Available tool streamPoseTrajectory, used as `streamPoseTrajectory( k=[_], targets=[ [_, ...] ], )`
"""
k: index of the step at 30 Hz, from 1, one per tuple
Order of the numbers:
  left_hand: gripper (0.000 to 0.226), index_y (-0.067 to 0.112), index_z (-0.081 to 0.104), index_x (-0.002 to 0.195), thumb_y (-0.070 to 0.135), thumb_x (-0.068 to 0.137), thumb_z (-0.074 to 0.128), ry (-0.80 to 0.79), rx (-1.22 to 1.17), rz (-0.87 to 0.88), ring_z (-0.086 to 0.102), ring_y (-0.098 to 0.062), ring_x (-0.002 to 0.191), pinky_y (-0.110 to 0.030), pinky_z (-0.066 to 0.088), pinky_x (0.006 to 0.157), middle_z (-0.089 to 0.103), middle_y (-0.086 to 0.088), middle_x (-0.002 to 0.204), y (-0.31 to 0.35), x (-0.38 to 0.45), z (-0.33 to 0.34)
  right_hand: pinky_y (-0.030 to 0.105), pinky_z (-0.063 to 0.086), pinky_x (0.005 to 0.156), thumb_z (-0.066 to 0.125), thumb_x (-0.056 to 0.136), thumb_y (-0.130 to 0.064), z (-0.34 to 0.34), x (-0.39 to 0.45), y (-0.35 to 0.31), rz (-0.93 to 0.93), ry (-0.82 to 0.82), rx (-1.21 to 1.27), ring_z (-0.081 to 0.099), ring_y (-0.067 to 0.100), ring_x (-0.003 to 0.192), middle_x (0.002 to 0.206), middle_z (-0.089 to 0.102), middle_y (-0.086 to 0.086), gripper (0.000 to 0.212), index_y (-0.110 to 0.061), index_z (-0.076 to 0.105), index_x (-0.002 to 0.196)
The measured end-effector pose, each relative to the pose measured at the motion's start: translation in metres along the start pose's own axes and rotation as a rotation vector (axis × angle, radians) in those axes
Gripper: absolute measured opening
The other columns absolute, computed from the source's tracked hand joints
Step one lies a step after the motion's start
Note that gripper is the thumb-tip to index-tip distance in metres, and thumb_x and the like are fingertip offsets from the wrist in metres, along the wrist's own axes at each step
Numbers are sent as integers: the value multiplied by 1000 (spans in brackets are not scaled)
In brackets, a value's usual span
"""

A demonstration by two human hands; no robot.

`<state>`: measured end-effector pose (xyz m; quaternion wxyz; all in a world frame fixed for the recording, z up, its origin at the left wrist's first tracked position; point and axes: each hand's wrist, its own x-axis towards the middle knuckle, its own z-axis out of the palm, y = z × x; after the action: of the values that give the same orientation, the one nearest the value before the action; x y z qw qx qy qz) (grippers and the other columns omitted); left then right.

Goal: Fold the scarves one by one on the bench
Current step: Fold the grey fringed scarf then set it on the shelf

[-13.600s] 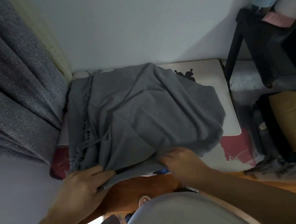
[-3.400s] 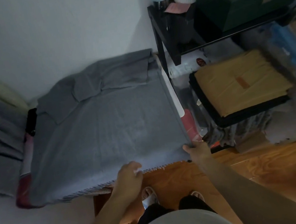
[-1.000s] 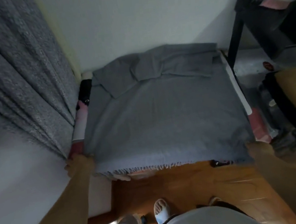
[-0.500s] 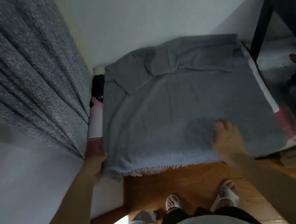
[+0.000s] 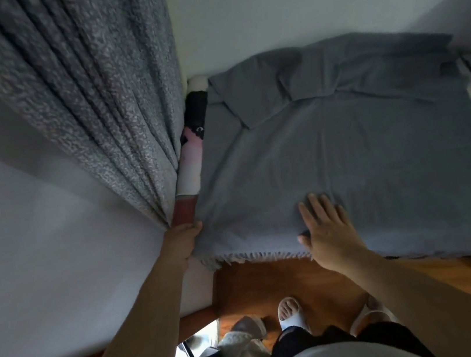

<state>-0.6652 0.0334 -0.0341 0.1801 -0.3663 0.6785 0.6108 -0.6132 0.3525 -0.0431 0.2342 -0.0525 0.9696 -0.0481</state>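
A: Where is the gray scarf?

B: Spread on the bench. The left hand seems to pinch its near corner; the right hand presses flat, fingers straight.

A: Folded?

B: Only begun, the far end is still bunched.

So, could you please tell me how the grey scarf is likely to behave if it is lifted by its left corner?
The grey scarf would probably droop limply, given its soft creases at the back. Its fringe overhangs the bench, so it might slide floorward. It looks light.
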Motion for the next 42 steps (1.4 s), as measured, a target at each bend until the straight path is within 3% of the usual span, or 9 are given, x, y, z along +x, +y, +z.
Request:
streamPoseTrajectory(
  k=[4, 9, 13, 21, 24, 28, 32, 36, 42],
  targets=[
    [25, 11, 73, 108, 27, 89, 77, 20, 1, -13, 70, -28, 99, -52, 55, 96, 73, -11, 112, 2, 8, -4, 50, 2, 125, 26, 102, -57, -18, 3, -25, 9, 0, 55, -11, 31, 153, 166, -12, 10, 79, -13, -5, 159],
    [23, 18, 68, 71, 21, 94, 71, 87, 272, 137, 70, -37, 91, -52, 56, 87, 72, -18, 90, -2, 8, 8, 46, 10, 125, 34, 106, -43, -15, 48, -130, -357, 179, 218, -10, 29, 154, 167, 1, 11, 67, -10, 11, 159],
    [21, 18, 67, 72, 17, 93, 71, 177, 265, 145, 67, -32, 88, -47, 54, 86, 70, -14, 90, -7, 18, 11, 48, 5, 124, 24, 106, -46, 0, 95, -160, -276, 172, 188, -15, 29, 153, 167, -4, 10, 66, -13, 6, 160],
    [14, 9, 71, 87, 22, 94, 68, 144, 415, 83, 65, -34, 95, -46, 55, 89, 69, -18, 104, 0, 18, 5, 56, 11, 122, -11, 89, -71, -8, 30, 108, 432, 269, 153, 6, 39, 152, 166, 10, 16, 91, -20, 17, 160],
    [52, 7, 68, 118, 44, 81, 70, 41, 362, -59, 63, -35, 106, -52, 53, 97, 66, -16, 121, 19, 32, 11, 59, 17, 119, 5, 92, -70, -29, 31, 142, 480, 275, 200, 20, 46, 148, 159, 25, 26, 91, -10, 36, 153],
    [113, 17, 50, 147, 76, 55, 79, 47, 209, -107, 57, -31, 123, -47, 48, 105, 54, -4, 145, 54, 60, 36, 52, 18, 122, 22, 102, -52, -43, 74, 53, 120, 347, 167, 18, 38, 150, 162, 24, 21, 70, -8, 31, 155],
    [63, 20, 55, 134, 54, 84, 73, -13, 281, 43, 62, -26, 113, -43, 51, 103, 60, -4, 132, 93, 82, 65, 47, 7, 125, 26, 105, -49, -44, 112, -37, -141, 318, 226, -4, 29, 154, 167, 5, 11, 64, -17, 13, 160],
    [68, 10, 61, 134, 52, 81, 69, 90, 630, 232, 61, -34, 118, -45, 48, 106, 61, -13, 136, 96, 105, 77, 43, -4, 125, 22, 106, -49, -49, 134, -57, -170, 275, 226, -12, 27, 153, 168, -3, 7, 63, -22, 8, 160],
    [32, -3, 57, 126, 18, 102, 52, 368, 1048, 606, 50, -46, 126, -52, 42, 106, 50, -28, 141, 77, 94, 84, 55, 20, 121, 4, 101, -58, -22, 87, 122, 226, 347, 46, 19, 40, 150, 162, 25, 17, 76, -13, 32, 155]
  ],
)
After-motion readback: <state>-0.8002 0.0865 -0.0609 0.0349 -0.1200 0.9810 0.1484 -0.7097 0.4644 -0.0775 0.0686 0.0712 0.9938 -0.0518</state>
